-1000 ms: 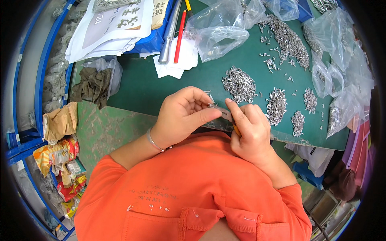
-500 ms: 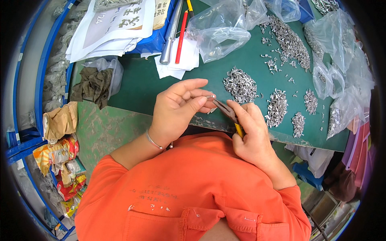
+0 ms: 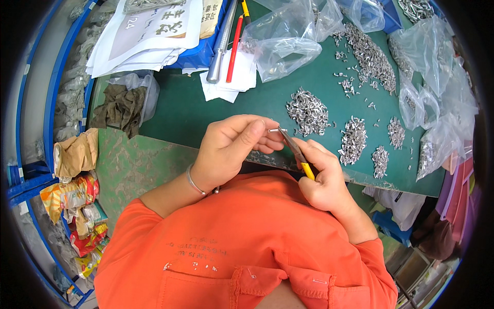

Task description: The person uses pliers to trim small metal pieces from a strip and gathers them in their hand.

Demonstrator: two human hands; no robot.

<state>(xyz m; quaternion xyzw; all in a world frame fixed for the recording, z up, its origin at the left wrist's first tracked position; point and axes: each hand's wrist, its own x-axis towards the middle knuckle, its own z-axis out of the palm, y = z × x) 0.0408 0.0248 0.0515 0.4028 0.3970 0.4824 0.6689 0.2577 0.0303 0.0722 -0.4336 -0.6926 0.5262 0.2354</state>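
My left hand (image 3: 229,147) is closed, its thumb and forefinger near a small silvery metal piece (image 3: 274,130). Its other fingers curl below, and what they may cover is hidden. My right hand (image 3: 323,175) grips pliers (image 3: 294,150) with yellow handles. The jaws of the pliers meet the small piece beside my left fingertips; whether they clamp it is too small to tell. Just beyond my hands, a heap of small bent metal pieces (image 3: 307,112) lies on the green table (image 3: 206,123). Smaller piles of similar pieces (image 3: 353,141) lie to the right.
A larger spread of metal pieces (image 3: 371,59) lies at the far right, among clear plastic bags (image 3: 429,51). A red pencil (image 3: 234,49) and a metal rod (image 3: 216,64) rest on white paper. Papers (image 3: 139,36) cover a blue bin. Blue shelving (image 3: 56,77) stands left.
The raised left forefinger has bent down toward the thumb and the small piece. My right hand has turned the pliers steeper, their jaws still at the left fingertips.
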